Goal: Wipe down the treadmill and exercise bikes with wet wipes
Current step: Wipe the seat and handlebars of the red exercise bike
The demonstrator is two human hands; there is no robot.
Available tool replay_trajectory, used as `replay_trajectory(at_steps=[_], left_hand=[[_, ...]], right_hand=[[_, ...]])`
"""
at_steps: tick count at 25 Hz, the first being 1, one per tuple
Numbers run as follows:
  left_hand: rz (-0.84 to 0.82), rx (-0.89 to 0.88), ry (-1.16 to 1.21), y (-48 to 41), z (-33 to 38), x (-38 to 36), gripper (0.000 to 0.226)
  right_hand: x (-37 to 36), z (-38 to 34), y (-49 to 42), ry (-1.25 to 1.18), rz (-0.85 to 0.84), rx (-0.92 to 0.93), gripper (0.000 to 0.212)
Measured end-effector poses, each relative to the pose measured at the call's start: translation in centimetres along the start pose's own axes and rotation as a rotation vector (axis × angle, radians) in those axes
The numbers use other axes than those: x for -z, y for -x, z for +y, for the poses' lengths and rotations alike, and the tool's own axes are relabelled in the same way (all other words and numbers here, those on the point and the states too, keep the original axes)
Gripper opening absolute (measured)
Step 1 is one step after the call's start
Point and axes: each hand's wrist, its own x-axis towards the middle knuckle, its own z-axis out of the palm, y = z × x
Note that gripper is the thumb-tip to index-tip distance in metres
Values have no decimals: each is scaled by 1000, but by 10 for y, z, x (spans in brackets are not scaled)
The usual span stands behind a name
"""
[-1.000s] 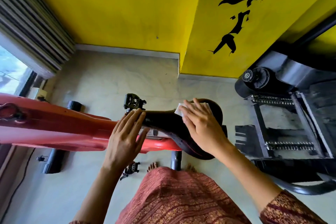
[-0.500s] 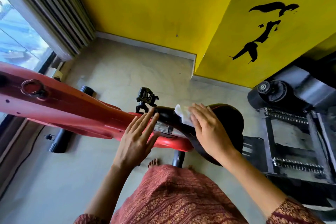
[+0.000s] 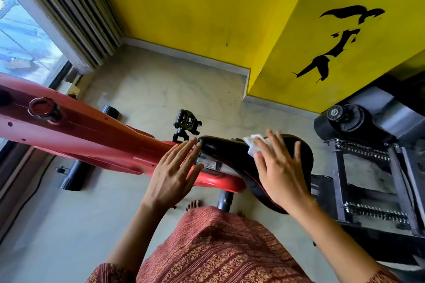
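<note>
A red exercise bike (image 3: 87,135) stretches from the left edge to the centre, with its black saddle (image 3: 225,151) in front of me. My right hand (image 3: 279,167) lies flat on the saddle, fingers straight, pressing a white wet wipe (image 3: 251,143) against it; most of the wipe is hidden under the fingers. My left hand (image 3: 173,172) rests with straight fingers against the saddle's nose and the red frame below it. A black pedal (image 3: 187,122) sticks up just beyond the saddle.
A black machine with chains and a roller (image 3: 358,156) stands close on the right. Yellow walls (image 3: 207,7) close the corner ahead. A window with grey blinds (image 3: 69,14) is on the left. My bare feet (image 3: 194,204) stand on the pale floor by the bike's post.
My right hand has slid with the wipe along the saddle toward its wide rear. My left hand stays at the saddle's nose. The view has shifted.
</note>
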Motion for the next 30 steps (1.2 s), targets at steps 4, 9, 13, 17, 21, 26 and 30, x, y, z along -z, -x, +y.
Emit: replay_trajectory(at_steps=[4,9,13,17,21,26,30], left_hand=[[-11,-18,43,-13,3,-3,44],[-69,-96,52,-41,16,-13,36],[-158,-256,84,-65,42,-33,34],[-221,-380,105,-73,68,-45,37],[-264,-413,136,-76,79,-48,38],[-358,-456,133,-80,91,-48,48],[-459,-631,129,-84,84,-51,52]], right_hand=[[-7,-39,-31,-286,-154,57,48],[-3,22,-15,-149,1,138,39],[4,66,-4,-223,40,-227,51],[-1,54,11,-272,55,42,44],[0,75,43,-572,178,-250,43],[-5,64,57,-587,136,-136,44],[-4,62,40,-760,211,-543,45]])
